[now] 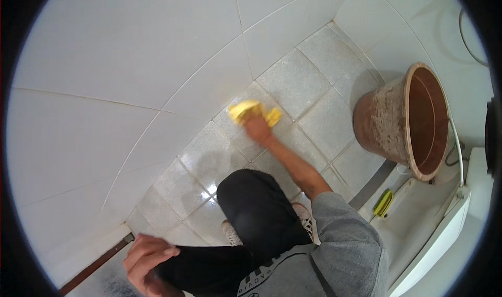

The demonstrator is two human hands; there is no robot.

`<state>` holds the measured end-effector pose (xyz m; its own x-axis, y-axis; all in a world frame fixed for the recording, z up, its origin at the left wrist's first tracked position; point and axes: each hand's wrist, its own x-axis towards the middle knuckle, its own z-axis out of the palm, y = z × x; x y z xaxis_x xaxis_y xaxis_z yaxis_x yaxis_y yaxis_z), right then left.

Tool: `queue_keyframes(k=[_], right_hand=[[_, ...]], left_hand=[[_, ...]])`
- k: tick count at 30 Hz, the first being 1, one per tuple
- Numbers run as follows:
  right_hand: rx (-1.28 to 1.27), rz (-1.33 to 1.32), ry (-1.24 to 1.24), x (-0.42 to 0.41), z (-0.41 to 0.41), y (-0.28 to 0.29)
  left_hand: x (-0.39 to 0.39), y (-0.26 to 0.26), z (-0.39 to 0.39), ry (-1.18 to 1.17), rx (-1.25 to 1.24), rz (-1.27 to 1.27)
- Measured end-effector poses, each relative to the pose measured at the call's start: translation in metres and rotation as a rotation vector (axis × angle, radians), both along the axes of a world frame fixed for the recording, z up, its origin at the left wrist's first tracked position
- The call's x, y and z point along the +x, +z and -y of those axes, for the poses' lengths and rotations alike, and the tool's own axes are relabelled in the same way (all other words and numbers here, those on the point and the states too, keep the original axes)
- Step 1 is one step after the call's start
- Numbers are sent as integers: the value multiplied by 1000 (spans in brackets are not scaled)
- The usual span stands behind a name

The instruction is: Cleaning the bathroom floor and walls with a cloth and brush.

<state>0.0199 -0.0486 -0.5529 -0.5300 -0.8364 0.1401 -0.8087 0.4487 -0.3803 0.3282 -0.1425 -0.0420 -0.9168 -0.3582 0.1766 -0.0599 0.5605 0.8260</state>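
Observation:
My right hand [257,127] presses a bunched yellow cloth [247,109] against the grey floor tiles [294,79], close to the foot of the white wall. Hand and cloth are slightly blurred, and the cloth hides most of the fingers. At the lower left, my left hand [149,259] rests by my knee in black trousers, with its fingers curled and nothing seen in them.
A worn brown plastic tub [382,116] stands tilted at the right. Below it, a yellow-green sponge [383,203] lies on a white ceramic fixture [404,214] with a raised lid. White tiled walls [137,54] bound the floor. A brown threshold strip [96,263] crosses the lower left.

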Motion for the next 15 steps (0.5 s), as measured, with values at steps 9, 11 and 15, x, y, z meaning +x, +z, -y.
queue_keyframes(k=[9,11,15], right_hand=[[128,759,323,113,-50,-25],[-78,126,94,12,-104,10],[334,-282,-725,-112,-216,63]], left_hand=[[-106,-112,19,-314,-81,163],[-115,-130,17,-411,-85,264],[-117,-140,-4,-501,-41,249]])
